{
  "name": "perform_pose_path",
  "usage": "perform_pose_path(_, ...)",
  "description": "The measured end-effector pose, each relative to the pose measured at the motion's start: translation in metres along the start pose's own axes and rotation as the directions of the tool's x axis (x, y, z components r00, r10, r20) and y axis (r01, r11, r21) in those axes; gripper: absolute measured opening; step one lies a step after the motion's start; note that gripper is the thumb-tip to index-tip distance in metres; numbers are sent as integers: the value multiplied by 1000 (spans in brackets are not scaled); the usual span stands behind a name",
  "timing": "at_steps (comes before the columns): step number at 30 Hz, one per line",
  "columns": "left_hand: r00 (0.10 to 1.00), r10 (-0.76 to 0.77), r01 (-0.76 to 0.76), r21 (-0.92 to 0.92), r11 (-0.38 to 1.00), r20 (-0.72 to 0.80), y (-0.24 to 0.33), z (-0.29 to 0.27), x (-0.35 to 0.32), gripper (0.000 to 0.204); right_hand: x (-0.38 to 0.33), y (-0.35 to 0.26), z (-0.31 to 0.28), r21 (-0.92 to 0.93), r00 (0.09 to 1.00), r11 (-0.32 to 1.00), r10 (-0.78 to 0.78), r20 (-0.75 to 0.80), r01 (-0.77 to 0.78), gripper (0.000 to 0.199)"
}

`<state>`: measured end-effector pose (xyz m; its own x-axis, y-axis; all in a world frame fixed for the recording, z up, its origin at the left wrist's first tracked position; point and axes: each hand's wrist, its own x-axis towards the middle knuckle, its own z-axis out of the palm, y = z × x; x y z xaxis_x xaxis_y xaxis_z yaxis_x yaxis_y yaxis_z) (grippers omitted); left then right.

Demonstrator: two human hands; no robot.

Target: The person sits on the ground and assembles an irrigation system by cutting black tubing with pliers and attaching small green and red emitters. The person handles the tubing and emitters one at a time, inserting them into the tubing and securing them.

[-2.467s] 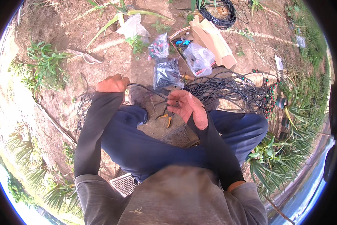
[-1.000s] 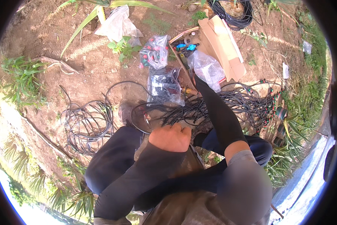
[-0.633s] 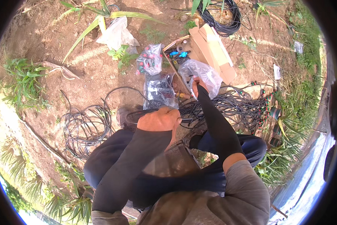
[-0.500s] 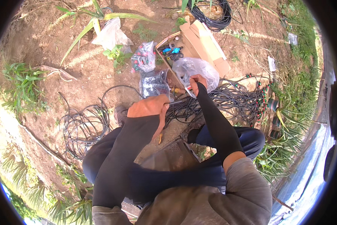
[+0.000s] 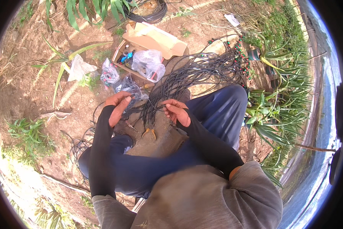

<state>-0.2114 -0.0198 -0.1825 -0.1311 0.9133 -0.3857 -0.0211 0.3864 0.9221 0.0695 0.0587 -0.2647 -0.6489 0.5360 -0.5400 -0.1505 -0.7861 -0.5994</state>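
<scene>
Bearing surface: brown soil ground (image 5: 78,110). Lying directly on it: 1 open cardboard box (image 5: 155,39); 2 filled clear bags (image 5: 109,72) beside it; 1 whitish bag (image 5: 80,68); 1 spread black tubing bundle (image 5: 196,71); 1 black coil (image 5: 153,18); 1 orange-handled tool (image 5: 153,133).

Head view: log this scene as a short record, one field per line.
Left hand: fingers bent, in front of the dark bag; contact unclear
Right hand: fingers curled, near the tubes; grip contents too small to tell
Tubes: black, loosely bunched, red and green pieces at the upper right end
Box: cardboard, open, holding a clear bag and blue parts
Tool: orange handles, lower in view, between the hands
</scene>
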Motion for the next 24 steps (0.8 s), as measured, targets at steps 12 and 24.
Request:
perform_pose_path(12,1000,15,-10,-164,986,25,12,113,-100,20,-110,-37,55,-325,948,895,-258,186,307,15)
perform_pose_path(24,994,9,-41,-289,957,-111,5,153,-144,22,-144,-23,63,-391,961,882,-205,183,263,9)
